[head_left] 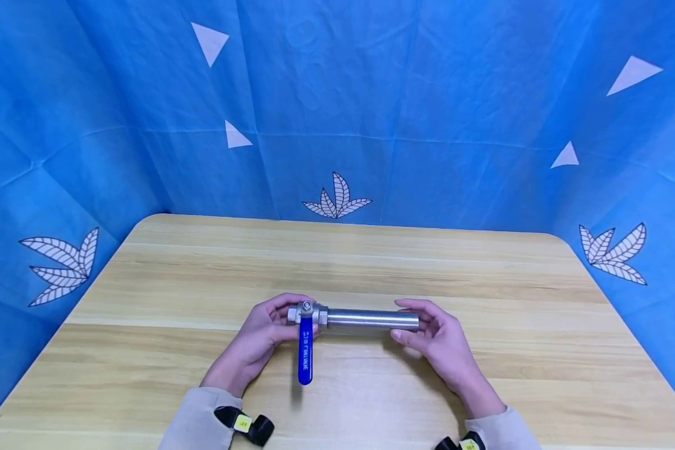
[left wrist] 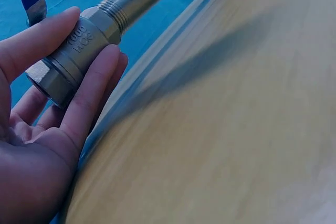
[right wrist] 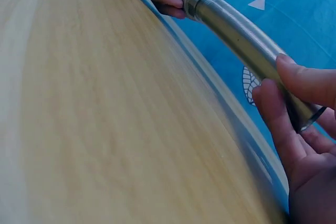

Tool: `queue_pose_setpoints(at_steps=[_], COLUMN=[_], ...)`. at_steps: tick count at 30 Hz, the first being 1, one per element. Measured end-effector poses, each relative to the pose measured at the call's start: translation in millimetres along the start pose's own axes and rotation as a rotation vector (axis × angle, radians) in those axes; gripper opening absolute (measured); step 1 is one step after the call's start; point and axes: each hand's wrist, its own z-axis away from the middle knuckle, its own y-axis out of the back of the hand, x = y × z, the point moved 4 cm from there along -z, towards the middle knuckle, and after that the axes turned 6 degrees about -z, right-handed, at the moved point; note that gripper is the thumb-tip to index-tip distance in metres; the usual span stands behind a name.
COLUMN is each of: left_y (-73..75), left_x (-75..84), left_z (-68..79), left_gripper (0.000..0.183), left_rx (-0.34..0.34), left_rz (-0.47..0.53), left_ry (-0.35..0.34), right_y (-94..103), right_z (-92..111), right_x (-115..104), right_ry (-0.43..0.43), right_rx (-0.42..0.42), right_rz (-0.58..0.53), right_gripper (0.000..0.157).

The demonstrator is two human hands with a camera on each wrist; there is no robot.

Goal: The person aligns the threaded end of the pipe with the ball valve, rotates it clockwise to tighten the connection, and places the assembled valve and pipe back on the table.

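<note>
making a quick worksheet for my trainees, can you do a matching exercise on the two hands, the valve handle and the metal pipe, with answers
Things
1. valve handle
2. metal pipe
3. left hand
4. right hand

Colours and states
A. holds the valve body
B. silver, with a threaded end
C. holds the pipe end farthest from the valve body
D. blue, with white lettering

Pairs: 1-D, 2-B, 3-A, 4-C

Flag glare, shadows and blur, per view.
Head: bright streak along the pipe, soft shadow by the tip of the blue handle; left wrist: dimmer, long soft-edged shadow across the table, whose grain looks smeared; right wrist: also dim, table grain soft, muted sheen on the pipe.
</note>
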Motion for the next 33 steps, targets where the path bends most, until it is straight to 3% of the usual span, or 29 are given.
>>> queue_pose_setpoints(at_steps=[13, 26, 33], left_y=[0.5, -0.2, -0.4], left_x=[-0.8, 1.4, 3.0], left_z=[1.2, 2.6, 2.2], left_gripper=[0.059, 0.058, 0.06], left_rx=[-0.002, 0.012, 0.019], left_rz=[0.022, 0.022, 0.011], left_ry=[0.004, 0.013, 0.019], right_y=[-2.7, -2.3, -0.7], right_z=[-0.4, 0.0, 0.6], right_x=[2.3, 0.3, -2.1], right_ry=[-0.109, 0.054, 0.021], right_rx=[-0.014, -0.065, 0.001], right_rz=[-0.045, -0.019, 0.03], right_gripper=[0.039, 0.053, 0.05])
